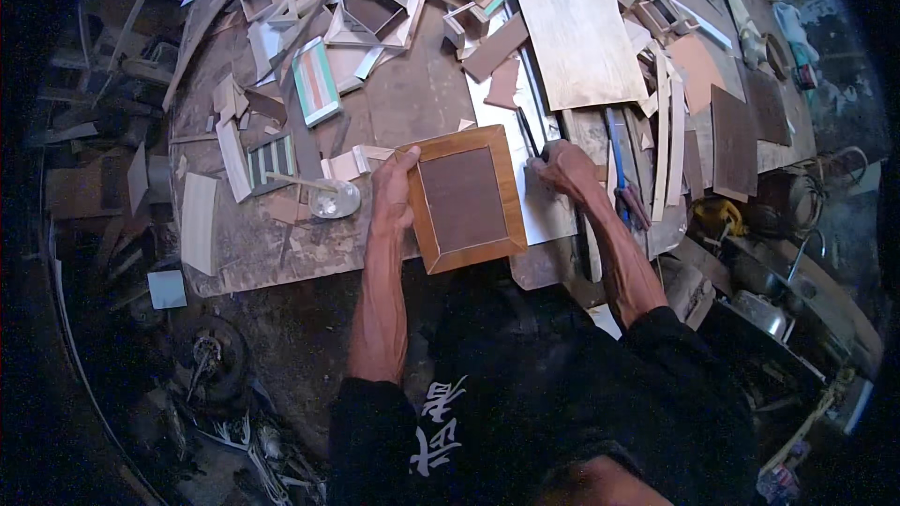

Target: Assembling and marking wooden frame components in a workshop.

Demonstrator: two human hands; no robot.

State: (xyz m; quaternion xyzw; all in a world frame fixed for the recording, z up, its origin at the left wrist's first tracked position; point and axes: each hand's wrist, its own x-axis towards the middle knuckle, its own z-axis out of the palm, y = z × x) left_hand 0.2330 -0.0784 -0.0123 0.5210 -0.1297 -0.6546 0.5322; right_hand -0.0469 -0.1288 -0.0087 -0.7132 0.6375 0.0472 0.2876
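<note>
A wooden frame (467,199) with an orange-brown border and a dark brown panel hangs tilted just over the table's near edge. My left hand (394,189) is closed on its left side, thumb on the front face. To the right of the frame, my right hand (565,169) is curled round the lower end of a slim, dark, pointed tool (528,131). The tool's kind is unclear, and my fingers hide its grip. Beneath that hand lies a white sheet (544,209), partly covered by the frame.
Left of the frame stands a glass jar (335,200) with a stick in it. A pale board (578,42) lies beyond my right hand. Blue-and-red pliers-like handles (630,192) rest by my right forearm. Scrap wood and small frames crowd the table (398,98).
</note>
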